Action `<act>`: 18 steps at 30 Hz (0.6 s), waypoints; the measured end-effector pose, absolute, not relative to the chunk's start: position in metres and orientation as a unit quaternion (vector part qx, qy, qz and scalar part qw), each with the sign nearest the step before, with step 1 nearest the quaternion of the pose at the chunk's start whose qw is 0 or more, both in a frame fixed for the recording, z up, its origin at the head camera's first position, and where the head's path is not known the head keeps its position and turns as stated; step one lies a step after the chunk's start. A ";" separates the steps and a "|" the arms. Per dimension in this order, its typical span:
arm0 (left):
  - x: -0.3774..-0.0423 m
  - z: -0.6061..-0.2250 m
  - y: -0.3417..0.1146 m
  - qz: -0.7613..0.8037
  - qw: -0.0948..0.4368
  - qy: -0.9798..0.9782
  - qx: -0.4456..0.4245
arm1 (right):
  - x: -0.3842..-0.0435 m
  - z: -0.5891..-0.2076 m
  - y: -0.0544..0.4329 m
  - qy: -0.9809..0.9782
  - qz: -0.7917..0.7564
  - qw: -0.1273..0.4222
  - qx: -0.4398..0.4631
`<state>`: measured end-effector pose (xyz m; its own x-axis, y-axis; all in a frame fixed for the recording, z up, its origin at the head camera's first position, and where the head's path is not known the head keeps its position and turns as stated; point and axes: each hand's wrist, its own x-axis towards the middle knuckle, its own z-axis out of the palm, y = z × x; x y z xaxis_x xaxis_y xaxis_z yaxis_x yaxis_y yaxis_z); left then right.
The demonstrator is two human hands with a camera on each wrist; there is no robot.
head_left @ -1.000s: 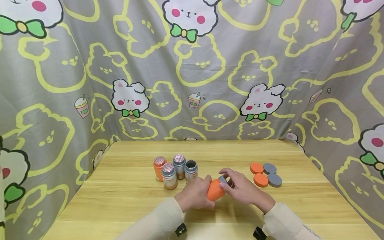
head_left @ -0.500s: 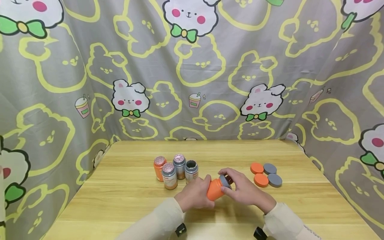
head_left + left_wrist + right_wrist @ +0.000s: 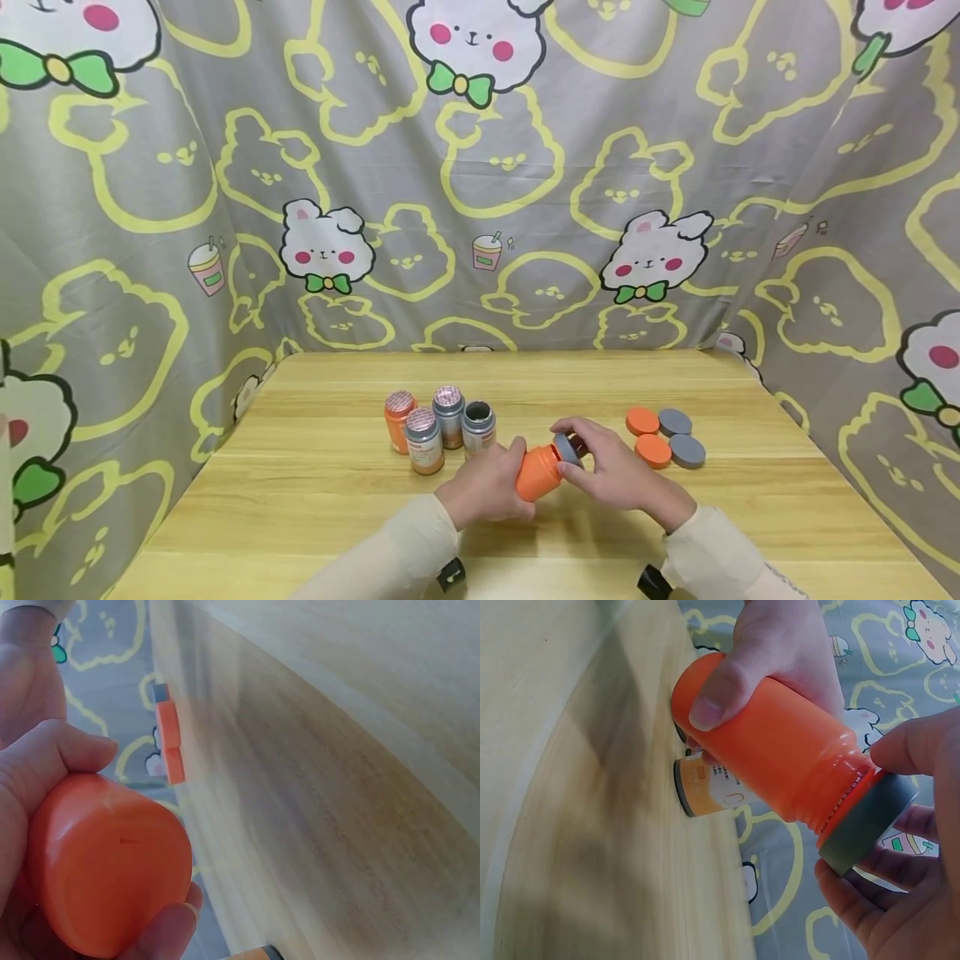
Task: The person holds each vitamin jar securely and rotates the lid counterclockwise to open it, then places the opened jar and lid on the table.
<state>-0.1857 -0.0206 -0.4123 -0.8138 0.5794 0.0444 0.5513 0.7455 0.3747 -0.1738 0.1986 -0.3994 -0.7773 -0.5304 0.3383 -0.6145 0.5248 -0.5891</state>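
Observation:
My left hand [image 3: 491,483] grips an orange bottle [image 3: 537,475], tilted with its neck toward the right and raised above the table. In the left wrist view the bottle's rounded base [image 3: 112,870] faces the camera, with fingers wrapped around its side. A grey lid [image 3: 868,823] sits at the bottle's mouth, and part of the threaded neck shows beside it in the right wrist view. My right hand [image 3: 618,471] holds this lid by its rim between thumb and fingers. How far the lid is threaded on cannot be told.
Left of the hands stand a lidless orange bottle [image 3: 400,425], two grey bottles with foil seals [image 3: 424,446] [image 3: 447,417], and an open-mouthed grey bottle [image 3: 478,429]. Orange lids [image 3: 652,451] and grey lids [image 3: 687,451] lie on the wooden table [image 3: 337,517] at right. A patterned curtain [image 3: 480,183] surrounds it.
My right hand has turned and shifted slightly right, with the grey lid moving a little along with it. The left hand and the orange bottle have barely moved.

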 end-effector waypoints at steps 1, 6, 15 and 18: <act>-0.186 -0.413 -0.021 0.189 0.037 0.933 0.303 | -0.174 -0.399 0.199 -0.872 0.359 0.059 0.328; -0.187 -0.413 -0.022 0.191 0.031 0.932 0.307 | -0.175 -0.401 0.202 -0.871 0.358 0.065 0.330; -0.187 -0.411 -0.021 0.196 0.032 0.931 0.305 | -0.176 -0.403 0.204 -0.876 0.361 0.081 0.310; -0.187 -0.411 -0.020 0.195 0.031 0.933 0.302 | -0.178 -0.406 0.208 -0.881 0.359 0.098 0.292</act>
<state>-0.1872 -0.0200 -0.4109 -0.8156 0.5754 0.0608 0.5515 0.7412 0.3827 -0.1777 0.2078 -0.4063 -0.8096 -0.4445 0.3833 -0.5858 0.5712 -0.5749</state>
